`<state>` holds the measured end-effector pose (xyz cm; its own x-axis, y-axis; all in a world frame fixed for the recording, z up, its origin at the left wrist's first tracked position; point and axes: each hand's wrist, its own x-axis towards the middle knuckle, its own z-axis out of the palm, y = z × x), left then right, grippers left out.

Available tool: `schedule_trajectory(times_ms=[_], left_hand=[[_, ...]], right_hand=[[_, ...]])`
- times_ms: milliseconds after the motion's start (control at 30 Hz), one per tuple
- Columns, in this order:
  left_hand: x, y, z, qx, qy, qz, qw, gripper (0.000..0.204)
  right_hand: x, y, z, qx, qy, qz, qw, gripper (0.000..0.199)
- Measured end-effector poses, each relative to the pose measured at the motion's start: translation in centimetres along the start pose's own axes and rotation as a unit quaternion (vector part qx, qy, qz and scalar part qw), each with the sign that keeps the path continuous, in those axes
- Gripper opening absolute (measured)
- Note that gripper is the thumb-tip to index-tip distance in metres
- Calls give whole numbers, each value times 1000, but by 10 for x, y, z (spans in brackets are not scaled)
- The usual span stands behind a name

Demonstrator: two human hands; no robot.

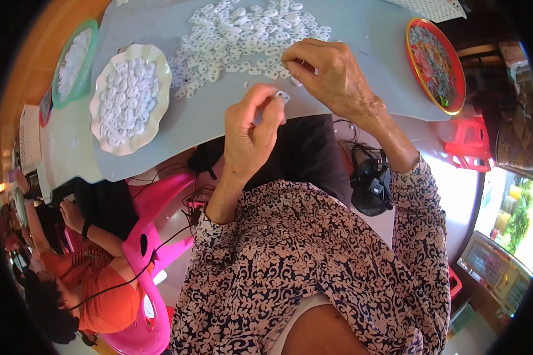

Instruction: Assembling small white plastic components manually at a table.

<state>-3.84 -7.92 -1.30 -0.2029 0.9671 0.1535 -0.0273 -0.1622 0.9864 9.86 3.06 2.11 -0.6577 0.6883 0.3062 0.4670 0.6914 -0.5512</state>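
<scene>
My left hand (251, 130) is raised over the table's near edge, its thumb and index finger pinched on a small white plastic piece (283, 96) with a hole in it. Just right of it and a little farther off, my right hand (331, 74) has thumb and index fingertips pressed together. Whatever lies between those fingertips is too small to make out. Beyond both hands spreads a loose pile of small white oval pieces (234, 44) with holes. To the left, a cream scalloped dish (95, 103) holds more of the white pieces.
At the far right a red-rimmed round tray (463, 89) holds small grey bits. A green basket (92, 65) with white contents stands at the far left. Another person in orange (109, 296) sits left by a pink chair (154, 284). A black bag (371, 186) hangs below the grey table (373, 71).
</scene>
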Motion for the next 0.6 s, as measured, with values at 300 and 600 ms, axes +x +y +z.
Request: schedule_trajectory(times_ms=[300,600], left_hand=[[-8,29,-4,-25,1,9,1000,11],[-13,19,-9,-31,3,-22,999,12]], right_hand=[[50,-18,34,48,-81,-135,986,19],[45,6,21,-22,-101,-162,981,11]])
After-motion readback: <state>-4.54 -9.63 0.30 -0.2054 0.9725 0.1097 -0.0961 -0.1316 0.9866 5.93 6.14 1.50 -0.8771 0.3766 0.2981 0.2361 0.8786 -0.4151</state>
